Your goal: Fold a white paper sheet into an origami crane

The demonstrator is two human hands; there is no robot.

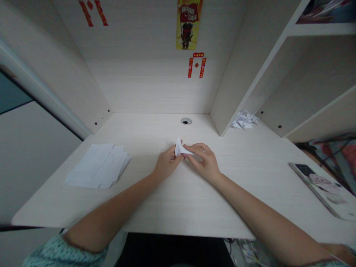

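Observation:
A small piece of folded white paper (178, 147) is held between my two hands above the middle of the desk. My left hand (166, 161) grips its left side, with the thumb in front and the other fingers mostly hidden behind. From the right, my right hand (204, 159) pinches the paper's other end between thumb and fingers; a ring shows on one finger. One point of the paper stands up, while another stretches toward the right fingers. Its exact folded shape is too small to make out.
A stack of white paper sheets (97, 165) lies on the desk (172, 211) at left. Several folded white paper pieces (244, 119) are heaped behind the upright divider (236, 81). A flat device with a pig picture (325, 189) lies at right. A round cable hole (186, 121) sits at the back.

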